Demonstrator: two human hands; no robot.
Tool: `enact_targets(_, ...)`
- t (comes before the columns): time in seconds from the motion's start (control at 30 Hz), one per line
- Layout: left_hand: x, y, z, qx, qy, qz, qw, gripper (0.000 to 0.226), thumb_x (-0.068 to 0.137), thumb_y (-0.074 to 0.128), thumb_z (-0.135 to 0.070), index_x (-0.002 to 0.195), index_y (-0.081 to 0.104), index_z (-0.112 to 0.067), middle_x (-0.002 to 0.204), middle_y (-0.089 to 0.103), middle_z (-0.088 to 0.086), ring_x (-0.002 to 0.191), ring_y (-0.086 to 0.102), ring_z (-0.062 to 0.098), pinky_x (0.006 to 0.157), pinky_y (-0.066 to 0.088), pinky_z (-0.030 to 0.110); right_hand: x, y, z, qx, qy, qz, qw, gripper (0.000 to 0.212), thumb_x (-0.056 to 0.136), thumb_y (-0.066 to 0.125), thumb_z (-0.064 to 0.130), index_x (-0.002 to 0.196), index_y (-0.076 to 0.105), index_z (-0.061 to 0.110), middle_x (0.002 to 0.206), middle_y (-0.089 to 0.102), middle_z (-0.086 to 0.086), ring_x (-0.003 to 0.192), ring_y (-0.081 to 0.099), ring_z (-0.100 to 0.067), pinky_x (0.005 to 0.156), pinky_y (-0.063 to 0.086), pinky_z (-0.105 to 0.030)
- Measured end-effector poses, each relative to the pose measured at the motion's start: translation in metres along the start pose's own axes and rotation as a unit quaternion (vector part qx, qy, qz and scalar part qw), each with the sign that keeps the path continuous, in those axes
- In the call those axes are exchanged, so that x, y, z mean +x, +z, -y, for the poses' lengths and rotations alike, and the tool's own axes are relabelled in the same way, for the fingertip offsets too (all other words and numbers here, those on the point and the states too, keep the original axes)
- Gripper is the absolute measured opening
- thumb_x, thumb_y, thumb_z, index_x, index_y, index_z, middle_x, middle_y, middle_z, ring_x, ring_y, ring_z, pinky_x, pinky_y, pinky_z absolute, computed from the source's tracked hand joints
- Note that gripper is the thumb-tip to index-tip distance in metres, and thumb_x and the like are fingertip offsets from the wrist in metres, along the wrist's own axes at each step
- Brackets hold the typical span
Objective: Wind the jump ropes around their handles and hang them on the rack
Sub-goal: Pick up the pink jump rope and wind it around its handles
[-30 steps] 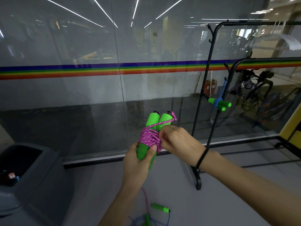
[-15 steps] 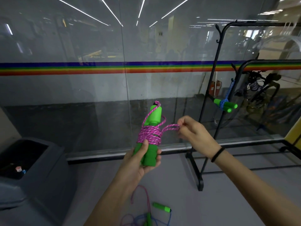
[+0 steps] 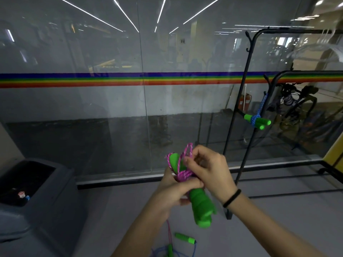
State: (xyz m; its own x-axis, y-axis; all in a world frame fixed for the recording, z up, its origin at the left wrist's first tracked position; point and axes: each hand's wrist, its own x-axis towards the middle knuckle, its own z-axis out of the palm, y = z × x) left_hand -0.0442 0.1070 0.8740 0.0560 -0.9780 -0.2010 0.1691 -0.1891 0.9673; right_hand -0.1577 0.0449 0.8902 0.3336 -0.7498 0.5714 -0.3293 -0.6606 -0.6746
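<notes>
The left hand (image 3: 172, 191) is clenched around the green handles (image 3: 201, 206) at the pink rope (image 3: 182, 174) winding, its thumb pressed over the coils. The right hand (image 3: 209, 169) pinches a loop of that rope just above the winding, near the handles' far ends. The handles' near ends stick out below both hands, tilted down to the right.

Behind, a glass wall (image 3: 111, 112) with a rainbow stripe (image 3: 92, 80) spans the scene. On the right the black rack (image 3: 243, 101) stands against it, its foot partly hidden by the right wrist. A wound blue rope (image 3: 257, 120) with green handles hangs from a rack hook, well apart from the hands. A grey bin (image 3: 42, 191) sits at the near left, something small and unclear lying inside. On the floor (image 3: 115, 210) below the forearms lie loose ropes (image 3: 178, 245), pink and blue, with green handles, cut off by the frame edge. The winding's middle is hidden under the fingers.
</notes>
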Motion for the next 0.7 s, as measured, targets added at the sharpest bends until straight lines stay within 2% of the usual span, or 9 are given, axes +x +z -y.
enact_targets(0.07, -0.001, 0.004, 0.001, -0.059, 0.009, 0.019, 0.998, 0.076, 0.041, 0.076, -0.011, 0.113, 0.052, -0.02, 0.086, 0.069, 0.009, 0.081, 0.066, 0.025, 0.072, 0.055, 0.041, -0.002, 0.001, 0.006, 0.164, 0.058, 0.073, 0.982, 0.017, 0.083, 0.063, 0.019, 0.073, 0.057, 0.008, 0.069, 0.068, 0.003, 0.063, 0.06, -0.007, 0.062, 0.048, -0.02)
enact_targets(0.13, -0.001, 0.004, 0.004, -0.09, 0.001, 0.028, 0.996, 0.076, 0.044, 0.073, -0.002, 0.114, 0.05, -0.022, 0.083, 0.067, 0.01, 0.077, 0.064, 0.026, 0.065, 0.055, 0.04, 0.0, -0.002, 0.017, 0.331, 0.114, 0.142, 0.926, 0.015, 0.087, 0.054, 0.013, 0.08, 0.054, 0.0, 0.076, 0.07, -0.007, 0.065, 0.063, -0.015, 0.062, 0.053, -0.021)
enact_targets(0.17, -0.002, 0.004, 0.007, -0.091, -0.006, 0.031, 0.995, 0.072, 0.047, 0.071, 0.0, 0.112, 0.051, -0.023, 0.079, 0.067, 0.007, 0.072, 0.064, 0.023, 0.062, 0.056, 0.039, 0.001, -0.004, 0.02, 0.347, 0.125, 0.151, 0.917, 0.015, 0.088, 0.049, 0.012, 0.081, 0.054, 0.0, 0.073, 0.069, -0.008, 0.061, 0.062, -0.015, 0.058, 0.051, -0.019)
enact_targets(0.27, -0.007, 0.004, 0.012, -0.082, -0.006, 0.03, 0.996, 0.06, 0.05, 0.065, 0.003, 0.106, 0.053, -0.014, 0.064, 0.063, 0.007, 0.052, 0.06, 0.017, 0.049, 0.052, 0.027, 0.006, -0.007, 0.02, 0.333, 0.128, 0.102, 0.929, 0.023, 0.088, 0.047, 0.022, 0.068, 0.051, 0.012, 0.051, 0.052, 0.005, 0.046, 0.043, -0.006, 0.048, 0.035, -0.016)
enact_targets(0.37, -0.012, -0.004, 0.016, -0.083, -0.011, 0.014, 0.996, 0.047, 0.049, 0.057, 0.001, 0.096, 0.054, -0.005, 0.058, 0.058, 0.013, 0.041, 0.053, 0.017, 0.04, 0.042, 0.02, 0.008, -0.006, 0.016, 0.332, 0.13, 0.049, 0.933, 0.031, 0.091, 0.048, 0.024, 0.062, 0.047, 0.015, 0.048, 0.037, 0.006, 0.045, 0.03, -0.003, 0.048, 0.028, -0.015)
enact_targets(0.47, -0.014, -0.02, 0.02, -0.11, -0.019, 0.025, 0.993, 0.037, 0.047, 0.055, 0.0, 0.083, 0.055, -0.006, 0.059, 0.06, 0.012, 0.047, 0.052, 0.02, 0.043, 0.041, 0.021, 0.011, -0.012, 0.015, 0.363, 0.172, -0.005, 0.916, 0.037, 0.094, 0.04, 0.011, 0.057, 0.04, 0.014, 0.049, 0.031, 0.003, 0.042, 0.026, -0.001, 0.048, 0.024, -0.016)
enact_targets(0.57, -0.017, -0.038, 0.021, -0.169, -0.018, 0.041, 0.985, 0.042, 0.043, 0.056, 0.002, 0.085, 0.054, -0.003, 0.06, 0.059, 0.011, 0.047, 0.053, 0.02, 0.041, 0.045, 0.022, 0.014, -0.022, 0.013, 0.381, 0.226, -0.032, 0.896, 0.039, 0.096, 0.036, 0.013, 0.057, 0.037, 0.016, 0.048, 0.028, 0.004, 0.038, 0.025, -0.002, 0.053, 0.022, -0.021)
enact_targets(0.63, -0.02, -0.046, 0.019, -0.189, -0.014, 0.051, 0.981, 0.048, 0.04, 0.057, 0.002, 0.087, 0.054, -0.001, 0.06, 0.058, 0.013, 0.047, 0.055, 0.02, 0.04, 0.046, 0.023, 0.013, -0.026, 0.014, 0.366, 0.232, -0.026, 0.901, 0.04, 0.096, 0.036, 0.016, 0.057, 0.037, 0.016, 0.05, 0.027, 0.002, 0.038, 0.026, -0.004, 0.057, 0.023, -0.023)
enact_targets(0.7, -0.022, -0.051, 0.017, -0.188, -0.017, 0.062, 0.98, 0.045, 0.041, 0.057, 0.001, 0.086, 0.055, 0.001, 0.061, 0.059, 0.013, 0.047, 0.055, 0.02, 0.041, 0.047, 0.023, 0.01, -0.027, 0.019, 0.323, 0.202, -0.001, 0.925, 0.041, 0.097, 0.036, 0.02, 0.057, 0.04, 0.014, 0.044, 0.032, 0.005, 0.04, 0.029, -0.005, 0.06, 0.028, -0.023)
